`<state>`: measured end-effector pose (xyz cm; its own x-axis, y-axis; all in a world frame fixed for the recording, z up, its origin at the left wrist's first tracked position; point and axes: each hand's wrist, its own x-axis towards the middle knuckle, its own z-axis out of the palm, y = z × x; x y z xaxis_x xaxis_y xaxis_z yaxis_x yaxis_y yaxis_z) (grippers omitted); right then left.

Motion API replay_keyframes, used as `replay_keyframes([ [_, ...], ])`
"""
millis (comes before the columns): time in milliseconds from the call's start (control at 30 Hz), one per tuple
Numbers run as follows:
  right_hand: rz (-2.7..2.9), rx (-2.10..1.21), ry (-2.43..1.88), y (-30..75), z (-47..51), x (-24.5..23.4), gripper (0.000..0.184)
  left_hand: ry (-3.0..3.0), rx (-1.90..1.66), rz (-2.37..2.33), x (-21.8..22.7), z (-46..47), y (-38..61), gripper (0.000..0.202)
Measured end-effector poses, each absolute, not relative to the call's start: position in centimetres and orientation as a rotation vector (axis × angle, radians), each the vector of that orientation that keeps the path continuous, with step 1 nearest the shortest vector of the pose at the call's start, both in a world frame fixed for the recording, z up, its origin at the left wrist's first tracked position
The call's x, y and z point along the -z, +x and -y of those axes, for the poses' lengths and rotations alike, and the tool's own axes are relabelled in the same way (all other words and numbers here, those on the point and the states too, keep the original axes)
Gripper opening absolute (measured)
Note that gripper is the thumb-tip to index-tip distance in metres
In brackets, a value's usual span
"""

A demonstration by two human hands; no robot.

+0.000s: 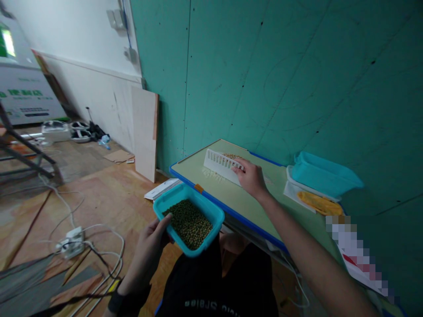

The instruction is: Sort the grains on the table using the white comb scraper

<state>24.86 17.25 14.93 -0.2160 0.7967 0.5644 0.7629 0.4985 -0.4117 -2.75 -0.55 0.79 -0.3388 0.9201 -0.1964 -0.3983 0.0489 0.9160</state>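
Note:
My left hand (157, 233) grips the near left rim of a turquoise plastic basket (216, 226), thumb over the edge. Inside lie green beans (181, 215) mixed with paler, yellowish beans (200, 229). The basket is tilted and held just off the table's front edge. Over the tabletop my right hand (251, 178) is closed on a white slotted plastic strip (220, 166) standing on its long edge. Behind the strip is a patch of yellowish beans (233, 156), partly hidden by it and my fingers. Some pale small pieces lie in front of the strip.
The blue-edged table (185, 169) stands against a green wall (224, 79). At its right are another turquoise basket (325, 174), a white tray (289, 187) and a yellow cloth (319, 203). A power strip (72, 242) with cables lies on the floor at left. A board (143, 132) leans on the wall.

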Motion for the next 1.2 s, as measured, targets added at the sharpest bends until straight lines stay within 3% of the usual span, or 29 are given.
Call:
replay_keyframes([
  [1200,2.032,-0.244,-1.132,23.8,-12.2,-15.2,0.024,0.587,-1.531,-1.186,-0.1,0.2,-2.6,0.052],
])
